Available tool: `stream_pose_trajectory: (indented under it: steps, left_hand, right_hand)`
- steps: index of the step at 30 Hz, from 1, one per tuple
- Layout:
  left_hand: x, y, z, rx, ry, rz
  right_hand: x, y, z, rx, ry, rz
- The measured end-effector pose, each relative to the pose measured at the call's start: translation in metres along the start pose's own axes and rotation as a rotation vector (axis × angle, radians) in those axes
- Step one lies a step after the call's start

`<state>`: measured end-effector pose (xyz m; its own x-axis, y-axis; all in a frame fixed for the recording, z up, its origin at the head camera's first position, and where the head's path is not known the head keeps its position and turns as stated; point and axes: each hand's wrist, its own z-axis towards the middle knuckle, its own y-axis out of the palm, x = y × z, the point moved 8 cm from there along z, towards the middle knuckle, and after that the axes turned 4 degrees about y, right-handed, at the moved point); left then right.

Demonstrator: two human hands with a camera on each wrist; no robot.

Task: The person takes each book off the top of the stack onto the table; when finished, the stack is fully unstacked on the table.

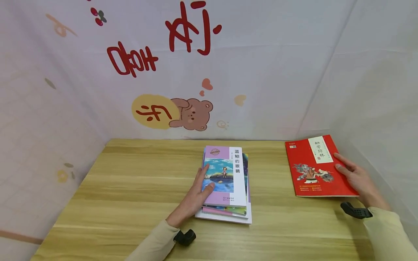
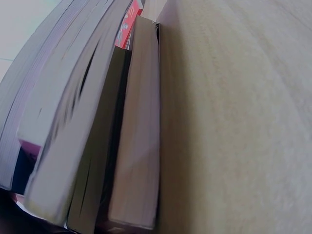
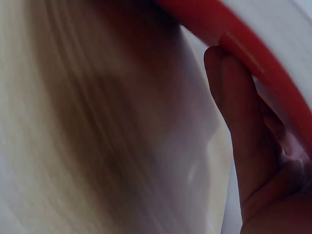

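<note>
1. Your left hand (image 1: 197,190) lies along the left edge of the stack of books (image 1: 228,197), its thumb over the top book (image 1: 225,174). Its fingers look fairly straight, so it seems to steady the pile rather than clamp it.
2. Your right hand (image 1: 357,177) pinches the red book (image 1: 316,166) by its right edge, well apart from the stack, over the right side of the counter (image 1: 147,188). That side hold leaves most of the cover in sight and probably suits a thin, bendy book.
3. The stack lies flat near the counter's middle; its near edges are uneven, perhaps because the books differ in size.
4. The left wrist view shows layered page edges down to the lowest book (image 2: 136,122), which the head view mostly hides. Your left fingers don't show there, so you can't judge their pressure.
5. The right wrist view shows fingers (image 3: 239,107) at the red book's underside, hidden from above. The shadowed counter beyond suggests that edge is raised.
6. Only the head view takes in both hands together.
</note>
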<state>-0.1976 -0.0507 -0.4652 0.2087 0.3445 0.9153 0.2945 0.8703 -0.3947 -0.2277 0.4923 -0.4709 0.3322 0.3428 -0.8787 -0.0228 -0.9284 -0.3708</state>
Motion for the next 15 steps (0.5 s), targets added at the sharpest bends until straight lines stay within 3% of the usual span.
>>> stream_pose_trajectory:
  steps: [8, 12, 15]
  left_hand:
    - [-0.001, 0.000, 0.000, 0.014, -0.018, -0.006]
    - [-0.002, 0.000, 0.001, 0.010, -0.021, -0.008]
    - [-0.003, 0.000, 0.001, 0.009, -0.025, -0.010]
  right_hand:
    - [-0.002, -0.003, 0.007, 0.065, -0.095, -0.389]
    - [-0.001, 0.000, 0.012, 0.043, -0.079, -0.461]
    - [-0.004, 0.000, 0.014, 0.056, -0.122, -0.545]
